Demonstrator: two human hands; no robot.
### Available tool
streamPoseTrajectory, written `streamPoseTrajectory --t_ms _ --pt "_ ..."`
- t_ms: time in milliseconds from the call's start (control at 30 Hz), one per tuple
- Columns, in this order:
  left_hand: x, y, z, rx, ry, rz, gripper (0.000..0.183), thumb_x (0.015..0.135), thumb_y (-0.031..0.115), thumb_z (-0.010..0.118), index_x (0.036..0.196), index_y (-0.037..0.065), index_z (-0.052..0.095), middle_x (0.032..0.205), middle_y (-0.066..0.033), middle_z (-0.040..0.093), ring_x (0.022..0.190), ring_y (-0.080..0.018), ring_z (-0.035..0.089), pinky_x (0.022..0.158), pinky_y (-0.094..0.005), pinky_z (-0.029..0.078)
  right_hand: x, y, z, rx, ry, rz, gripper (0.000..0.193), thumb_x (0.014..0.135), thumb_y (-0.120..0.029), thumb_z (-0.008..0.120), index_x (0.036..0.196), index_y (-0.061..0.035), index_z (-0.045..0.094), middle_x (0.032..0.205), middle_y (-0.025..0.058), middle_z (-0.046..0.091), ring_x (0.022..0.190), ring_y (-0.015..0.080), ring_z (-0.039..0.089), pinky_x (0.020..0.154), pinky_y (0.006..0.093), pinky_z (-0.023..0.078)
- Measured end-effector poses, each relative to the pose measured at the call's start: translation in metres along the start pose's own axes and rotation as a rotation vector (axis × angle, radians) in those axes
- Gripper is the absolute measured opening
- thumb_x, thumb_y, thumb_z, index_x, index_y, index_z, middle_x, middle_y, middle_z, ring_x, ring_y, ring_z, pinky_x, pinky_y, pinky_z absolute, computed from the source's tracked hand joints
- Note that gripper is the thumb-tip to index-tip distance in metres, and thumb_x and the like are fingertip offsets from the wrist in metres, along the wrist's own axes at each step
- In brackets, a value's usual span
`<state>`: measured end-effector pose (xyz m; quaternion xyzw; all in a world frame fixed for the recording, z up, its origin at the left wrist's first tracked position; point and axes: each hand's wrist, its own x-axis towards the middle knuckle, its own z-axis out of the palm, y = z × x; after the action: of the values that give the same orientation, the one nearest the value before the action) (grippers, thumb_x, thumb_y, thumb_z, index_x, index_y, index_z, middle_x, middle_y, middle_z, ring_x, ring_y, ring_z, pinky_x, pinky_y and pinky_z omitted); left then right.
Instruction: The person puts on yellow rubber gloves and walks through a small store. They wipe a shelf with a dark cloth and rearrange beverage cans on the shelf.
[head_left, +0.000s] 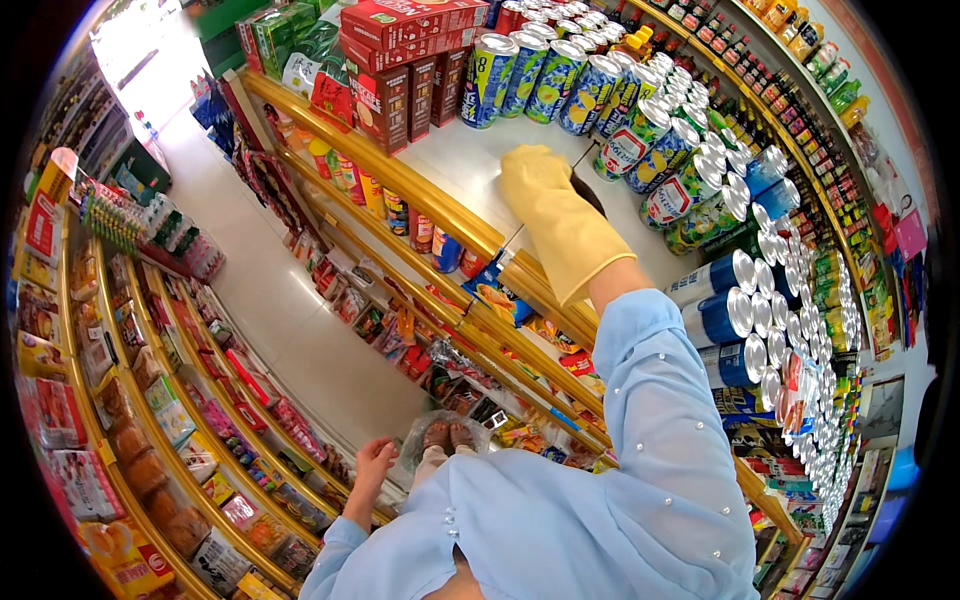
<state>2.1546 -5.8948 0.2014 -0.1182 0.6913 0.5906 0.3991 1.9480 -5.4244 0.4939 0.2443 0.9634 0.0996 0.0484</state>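
My right hand (545, 195), in a long pale yellow rubber glove, reaches over the white top (455, 165) of a gold-edged shelf unit. Its fingers look curled down against the surface, and their tips are hidden. Just right of the glove shows a dark rounded shape (588, 195) that I cannot make out. Tall blue and green drink cans (555, 80) stand beyond the hand, and red-brown boxes (378, 105) are stacked to its left. My bare left hand (374, 465) hangs low beside my body, with loosely bent fingers and nothing in it.
A gold rail (400, 175) runs along the shelf's front, with snack packets and cans on the tiers below. Many more cans (725, 310) crowd the right side. Across the pale floor aisle (265, 245) stand tiered shelves of packaged food (165, 400). Bottles line the far wall.
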Motion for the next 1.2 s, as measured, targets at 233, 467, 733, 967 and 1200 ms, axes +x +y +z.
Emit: streamPoseTrajectory --t_ms 233,467,733,967,1200 --pt "0.000 -0.002 0.002 0.015 -0.046 0.000 0.029 0.093 0.020 0.066 0.116 0.001 0.065 0.097 -0.0060 0.070 0.084 -0.0137 0.067 0.068 -0.0288 0.051 -0.033 0.075 0.025 0.036 -0.113 0.223 0.028 0.085 -0.014 0.065 0.112 -0.0139 0.075 0.120 0.0082 0.071 0.115 0.0298 0.065 0.089 0.0449 0.054" --pt "0.004 -0.012 0.012 0.099 -0.131 0.019 0.031 0.092 0.019 0.067 0.117 0.000 0.064 0.096 -0.0067 0.070 0.080 -0.0142 0.067 0.065 -0.0285 0.051 -0.118 0.090 0.008 -0.076 -0.173 0.229 0.023 0.086 -0.012 0.063 0.105 -0.0076 0.076 0.113 0.0150 0.072 0.108 0.0347 0.068 0.087 0.0485 0.055" --pt "0.008 0.005 0.000 0.125 -0.187 0.054 0.031 0.092 0.019 0.067 0.117 0.000 0.064 0.095 -0.0077 0.070 0.080 -0.0146 0.067 0.063 -0.0282 0.051 -0.147 0.087 -0.014 0.025 0.051 -0.060 0.028 0.092 -0.026 0.057 0.096 -0.0045 0.074 0.101 0.0142 0.071 0.095 0.0363 0.068 0.082 0.0470 0.055" --pt "0.016 0.000 -0.026 0.138 -0.117 0.037 0.032 0.092 0.019 0.067 0.117 -0.001 0.064 0.096 -0.0082 0.070 0.081 -0.0160 0.068 0.063 -0.0295 0.051 -0.112 0.033 0.001 0.032 0.174 -0.272 0.023 0.089 -0.022 0.058 0.094 -0.0060 0.075 0.099 0.0139 0.071 0.096 0.0358 0.067 0.081 0.0476 0.055" --pt "-0.005 -0.019 -0.012 0.157 -0.106 -0.060 0.035 0.092 0.020 0.067 0.120 -0.001 0.064 0.102 -0.0081 0.071 0.084 -0.0166 0.068 0.068 -0.0306 0.052 -0.055 0.066 0.032 0.106 0.210 -0.092 0.021 0.087 -0.019 0.058 0.093 -0.0073 0.074 0.099 0.0149 0.071 0.098 0.0360 0.067 0.081 0.0496 0.055"
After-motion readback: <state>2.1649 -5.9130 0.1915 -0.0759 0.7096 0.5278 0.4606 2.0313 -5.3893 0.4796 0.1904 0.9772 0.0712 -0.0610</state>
